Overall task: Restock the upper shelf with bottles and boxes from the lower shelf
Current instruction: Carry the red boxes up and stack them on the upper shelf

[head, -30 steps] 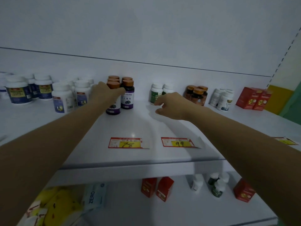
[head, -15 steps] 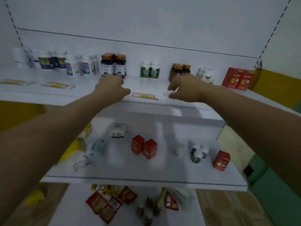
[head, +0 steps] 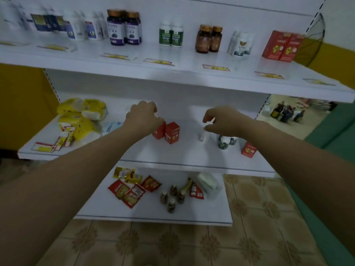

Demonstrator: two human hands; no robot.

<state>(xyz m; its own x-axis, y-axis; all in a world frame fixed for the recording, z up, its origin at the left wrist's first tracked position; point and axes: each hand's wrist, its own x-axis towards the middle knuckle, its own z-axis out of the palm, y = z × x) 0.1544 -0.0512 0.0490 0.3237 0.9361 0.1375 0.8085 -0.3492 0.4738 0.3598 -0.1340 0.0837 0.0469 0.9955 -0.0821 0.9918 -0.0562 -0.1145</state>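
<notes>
Two red cardboard boxes (head: 172, 132), a small white plastic bottle (head: 202, 137) and green-labelled bottles (head: 224, 142) stand on the white lower shelf (head: 192, 150), so restocking looks unfinished. Above that shelf the left hand (head: 144, 117) curls over one box, grip unclear; the right hand (head: 221, 121) hovers loosely curled, empty.

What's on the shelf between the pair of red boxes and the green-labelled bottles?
A small white item stands alone there, near the right hand, in the head view.

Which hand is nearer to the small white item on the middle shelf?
Right. The right hand is just above the white item; the left hand is by the red boxes.
</notes>
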